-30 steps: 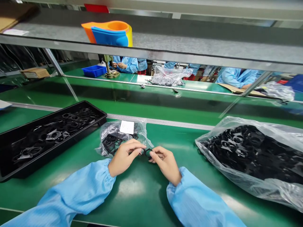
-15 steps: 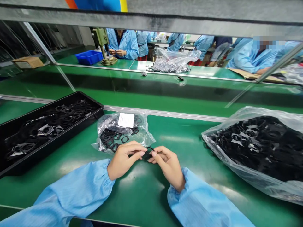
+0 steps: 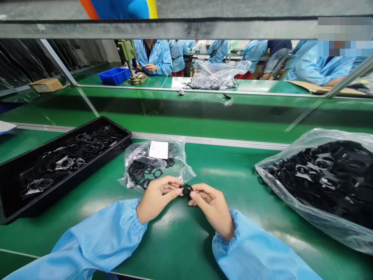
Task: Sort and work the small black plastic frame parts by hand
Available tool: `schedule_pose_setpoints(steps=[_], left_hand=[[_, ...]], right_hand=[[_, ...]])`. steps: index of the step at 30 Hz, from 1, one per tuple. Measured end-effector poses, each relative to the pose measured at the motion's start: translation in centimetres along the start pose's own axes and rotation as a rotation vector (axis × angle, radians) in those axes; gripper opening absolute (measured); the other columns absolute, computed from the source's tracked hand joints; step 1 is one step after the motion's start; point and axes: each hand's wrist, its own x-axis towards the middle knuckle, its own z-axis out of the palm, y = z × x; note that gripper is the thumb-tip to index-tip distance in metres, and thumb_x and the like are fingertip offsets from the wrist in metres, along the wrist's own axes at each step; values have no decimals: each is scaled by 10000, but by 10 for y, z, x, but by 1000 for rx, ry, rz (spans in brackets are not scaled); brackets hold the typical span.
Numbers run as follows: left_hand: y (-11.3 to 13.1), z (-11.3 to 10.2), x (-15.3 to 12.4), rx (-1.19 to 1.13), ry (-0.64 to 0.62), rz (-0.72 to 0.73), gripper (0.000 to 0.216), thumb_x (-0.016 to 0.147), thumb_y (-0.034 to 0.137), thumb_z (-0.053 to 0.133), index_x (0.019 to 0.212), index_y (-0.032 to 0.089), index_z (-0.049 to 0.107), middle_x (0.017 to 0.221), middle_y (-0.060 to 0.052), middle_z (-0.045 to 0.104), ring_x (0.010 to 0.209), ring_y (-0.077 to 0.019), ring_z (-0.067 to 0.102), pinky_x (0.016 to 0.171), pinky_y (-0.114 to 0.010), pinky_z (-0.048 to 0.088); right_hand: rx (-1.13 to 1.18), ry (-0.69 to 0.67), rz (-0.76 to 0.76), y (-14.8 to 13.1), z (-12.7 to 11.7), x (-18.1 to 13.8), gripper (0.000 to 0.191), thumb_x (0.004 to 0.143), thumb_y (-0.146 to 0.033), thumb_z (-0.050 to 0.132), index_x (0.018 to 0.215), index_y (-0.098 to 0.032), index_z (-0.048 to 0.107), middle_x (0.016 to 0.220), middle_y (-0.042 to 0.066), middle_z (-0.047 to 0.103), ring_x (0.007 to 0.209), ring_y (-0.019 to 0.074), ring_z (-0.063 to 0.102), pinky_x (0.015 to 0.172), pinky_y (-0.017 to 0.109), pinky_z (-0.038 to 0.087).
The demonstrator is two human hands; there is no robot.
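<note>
Between my two hands, above the green tabletop (image 3: 175, 241), is a small black ring-shaped part (image 3: 187, 191). My left hand (image 3: 159, 195) pinches its left side between thumb and fingers. On the opposite side my right hand (image 3: 210, 206) grips it the same way. Fingertips cover much of the part, so its details are hard to make out. Just beyond my left hand lies a clear plastic bag (image 3: 180, 167) with black ring-shaped pieces inside and a white label (image 3: 158, 149) on top.
At the left stands a long black tray (image 3: 72, 173) of black parts, some with silvery plates. A large open clear bag (image 3: 279, 198) of similar parts lies at the right. Past a metal rail, people in blue work near a hand press (image 3: 128, 58) and a blue bin (image 3: 114, 76).
The view has shifted a little, so most things appear slightly to the right. Both hands still grip the black part, which looks turned somewhat between the fingers.
</note>
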Motion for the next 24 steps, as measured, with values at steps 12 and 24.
schedule_pose_setpoints(steps=[12,24], left_hand=[[-2,0,-2,66,3,53,150,800,290,809,861,156,777,832,-60,775,771,-167,736,745,-253,624],[2,-2,-3,183,-138,186,123,895,282,707,867,172,754,1008,-103,734,878,-181,711,752,-278,617]], right_hand=[[20,21,-56,6,-3,6,423,802,-578,796,969,-190,785,816,53,731,677,180,721,691,334,627],[-123,-22,-87,7,0,2,337,843,-510,755,925,-188,814,815,36,667,502,100,615,511,253,538]])
